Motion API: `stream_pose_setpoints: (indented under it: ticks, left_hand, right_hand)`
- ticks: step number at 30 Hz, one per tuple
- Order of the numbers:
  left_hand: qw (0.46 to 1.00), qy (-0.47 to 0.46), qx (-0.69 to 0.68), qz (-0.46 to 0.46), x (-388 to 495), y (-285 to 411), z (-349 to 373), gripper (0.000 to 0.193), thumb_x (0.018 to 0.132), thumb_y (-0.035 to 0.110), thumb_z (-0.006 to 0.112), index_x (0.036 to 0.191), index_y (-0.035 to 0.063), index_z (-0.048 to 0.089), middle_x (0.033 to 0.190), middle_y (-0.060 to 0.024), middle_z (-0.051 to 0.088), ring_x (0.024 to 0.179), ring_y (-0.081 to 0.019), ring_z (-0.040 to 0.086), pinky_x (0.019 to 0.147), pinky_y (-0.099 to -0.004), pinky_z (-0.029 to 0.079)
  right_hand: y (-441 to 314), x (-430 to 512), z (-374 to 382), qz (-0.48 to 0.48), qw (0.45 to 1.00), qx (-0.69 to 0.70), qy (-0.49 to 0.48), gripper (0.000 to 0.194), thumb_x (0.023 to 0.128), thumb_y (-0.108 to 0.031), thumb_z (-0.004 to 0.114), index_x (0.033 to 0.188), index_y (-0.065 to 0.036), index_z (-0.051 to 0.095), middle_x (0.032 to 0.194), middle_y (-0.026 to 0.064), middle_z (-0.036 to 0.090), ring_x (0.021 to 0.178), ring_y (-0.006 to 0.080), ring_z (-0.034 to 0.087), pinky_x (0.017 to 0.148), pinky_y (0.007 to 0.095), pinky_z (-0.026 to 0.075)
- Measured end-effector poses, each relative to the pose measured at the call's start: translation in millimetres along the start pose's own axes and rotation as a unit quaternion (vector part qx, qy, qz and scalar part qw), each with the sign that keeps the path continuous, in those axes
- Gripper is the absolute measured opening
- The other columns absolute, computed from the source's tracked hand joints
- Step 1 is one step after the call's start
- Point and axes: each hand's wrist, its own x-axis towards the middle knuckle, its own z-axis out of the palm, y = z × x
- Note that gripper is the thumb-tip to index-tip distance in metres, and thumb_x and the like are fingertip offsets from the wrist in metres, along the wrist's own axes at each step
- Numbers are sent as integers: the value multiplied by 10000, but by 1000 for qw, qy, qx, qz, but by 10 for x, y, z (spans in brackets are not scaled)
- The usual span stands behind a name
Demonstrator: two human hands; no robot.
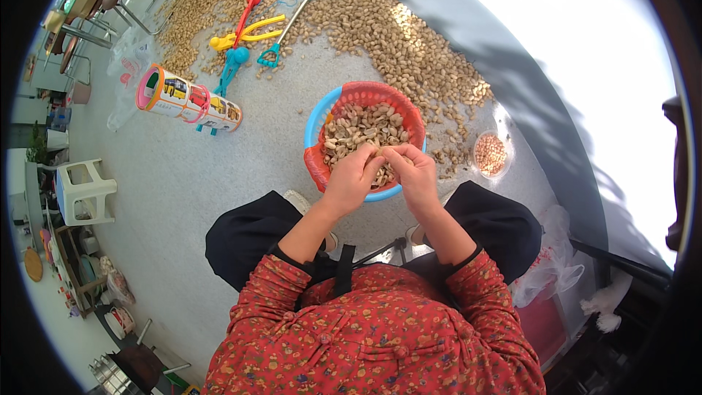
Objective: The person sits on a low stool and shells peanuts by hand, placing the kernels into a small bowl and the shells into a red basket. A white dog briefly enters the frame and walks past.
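Observation:
My left hand (354, 178) and my right hand (414, 175) meet at the fingertips, pinching a peanut in its shell (379, 152) that the fingers mostly cover. Below them stands a blue plastic basket (313, 120) with a red bag or lining (378, 90) over its rim. Peanut shells (362, 129) fill much of it. To the right, a clear round tub (492, 154) holds shelled peanut kernels. Unshelled peanuts (384, 38) lie in a wide spread on the floor beyond the basket.
A toy shovel (296, 16), yellow scoop tongs (249, 33) and a printed cylindrical container (189, 100) lie ahead and left. A white plastic stool (88, 192) stands far left. The wall (526, 66) runs along the right, with a plastic bag (551, 258) near my right knee.

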Motion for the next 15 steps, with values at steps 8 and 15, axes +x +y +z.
stream_pose_setpoints:
  ticks: [8,15]
  left_hand:
    - [997,75,-2,13,-70,24,126,222,988,195,472,947,3,575,728,-78,577,678,-170,558,616,-336,436]
    - [955,55,-273,-99,-59,-27,140,258,1025,266,407,881,75,505,608,39,406,517,-50,352,464,-230,292]
  right_hand:
    - [115,-63,57,-20,999,24,31,148,888,-120,657,946,14,683,830,-29,612,740,31,530,639,188,420]
    - [163,-81,93,-24,998,42,31,143,889,-104,653,955,18,687,862,-18,600,756,37,530,651,190,414]
